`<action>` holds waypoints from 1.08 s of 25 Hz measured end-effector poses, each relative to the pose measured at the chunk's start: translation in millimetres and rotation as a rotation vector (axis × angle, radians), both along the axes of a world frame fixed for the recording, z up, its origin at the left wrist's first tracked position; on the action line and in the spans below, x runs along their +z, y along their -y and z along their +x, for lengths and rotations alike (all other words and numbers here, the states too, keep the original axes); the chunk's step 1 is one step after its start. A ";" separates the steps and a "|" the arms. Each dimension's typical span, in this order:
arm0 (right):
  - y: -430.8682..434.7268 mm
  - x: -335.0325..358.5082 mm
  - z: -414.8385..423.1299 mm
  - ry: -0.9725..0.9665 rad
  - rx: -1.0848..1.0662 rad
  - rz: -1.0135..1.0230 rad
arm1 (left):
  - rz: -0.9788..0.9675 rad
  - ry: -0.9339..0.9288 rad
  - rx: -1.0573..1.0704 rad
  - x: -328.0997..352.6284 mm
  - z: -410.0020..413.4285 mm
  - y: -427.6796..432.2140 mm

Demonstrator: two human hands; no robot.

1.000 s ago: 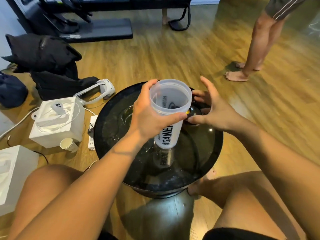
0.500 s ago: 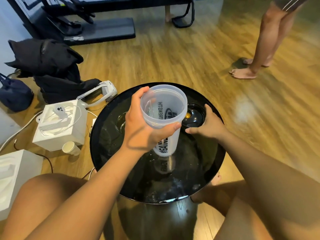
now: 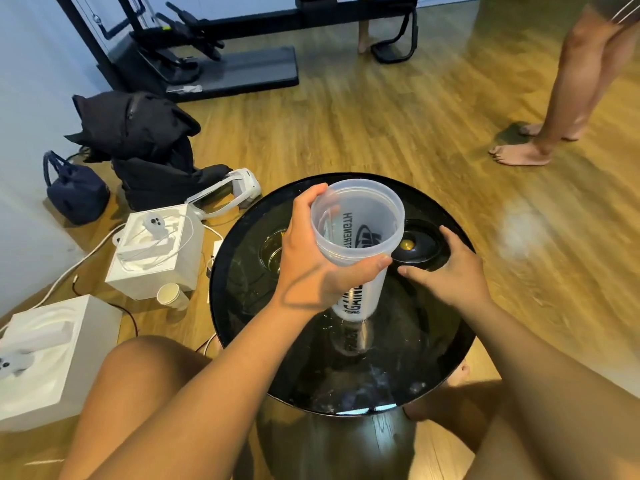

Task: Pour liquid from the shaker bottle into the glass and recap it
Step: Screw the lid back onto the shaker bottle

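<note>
Shaker bottle, clear plastic with black lettering and its mouth uncapped, stands near the middle of the round black table, tipped slightly toward the camera; whether its base touches the glossy top cannot be told. The left hand grips it just below the rim, fingers wrapped round the far side and the thumb across the near side. The black lid, with a yellow spot at its centre, lies toward the table's far right edge, just beside the bottle. The right hand holds it, fingers bent over its right rim and the thumb against its near rim. The glass sits toward the table's far left edge, partly hidden behind the left hand. On the wooden floor to the left are two white boxes, a paper cup on its side, a black jacket and a dark bag. Another person's bare legs stand at the far right.
</note>
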State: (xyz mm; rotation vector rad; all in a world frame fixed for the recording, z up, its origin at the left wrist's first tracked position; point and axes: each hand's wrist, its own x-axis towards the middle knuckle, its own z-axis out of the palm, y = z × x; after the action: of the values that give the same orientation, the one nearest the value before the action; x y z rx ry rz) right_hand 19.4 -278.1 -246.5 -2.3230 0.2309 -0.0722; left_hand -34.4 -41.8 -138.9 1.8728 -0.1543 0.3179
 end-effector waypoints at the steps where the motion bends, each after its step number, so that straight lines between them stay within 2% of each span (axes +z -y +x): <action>1: -1.1 4.0 -4.6 0.020 -0.005 0.012 | 0.006 -0.004 0.000 1.3 -1.2 -0.7; 8: 14.2 69.4 -34.0 0.234 0.064 0.066 | 0.035 -0.036 -0.001 10.3 -5.9 -1.1; 11: 26.9 114.8 -41.4 0.309 0.121 0.028 | 0.036 -0.038 -0.005 11.8 -7.2 -0.7; 13: 24.3 151.6 -40.7 0.422 0.238 -0.164 | 0.023 -0.047 -0.011 12.7 -7.8 -1.0; 17: -7.7 206.7 -45.0 0.687 0.664 -0.687 | 0.015 -0.090 -0.028 13.8 -11.7 0.0; 18: -19.8 214.1 -49.1 0.678 0.748 -0.763 | 0.012 -0.094 -0.034 13.9 -13.6 0.6; 20: -37.4 220.9 -59.6 0.522 0.841 -0.848 | -0.017 -0.092 -0.055 14.2 -16.7 2.4; 21: -42.6 222.4 -65.3 0.459 0.866 -0.838 | -0.035 -0.090 -0.064 14.1 -17.6 3.1; 24: -50.4 224.3 -75.7 0.462 0.921 -0.661 | -0.077 -0.080 -0.059 11.2 -17.5 4.6; 27: -53.8 223.6 -84.0 0.344 0.998 -0.639 | -0.081 -0.085 -0.026 6.8 -16.9 6.8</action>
State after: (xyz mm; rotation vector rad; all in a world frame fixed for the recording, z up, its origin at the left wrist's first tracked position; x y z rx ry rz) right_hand -64.6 -224.2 -23.0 -2.7070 -1.2779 -0.0429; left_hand -51.3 -48.6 -132.1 1.7989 -0.1065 0.2224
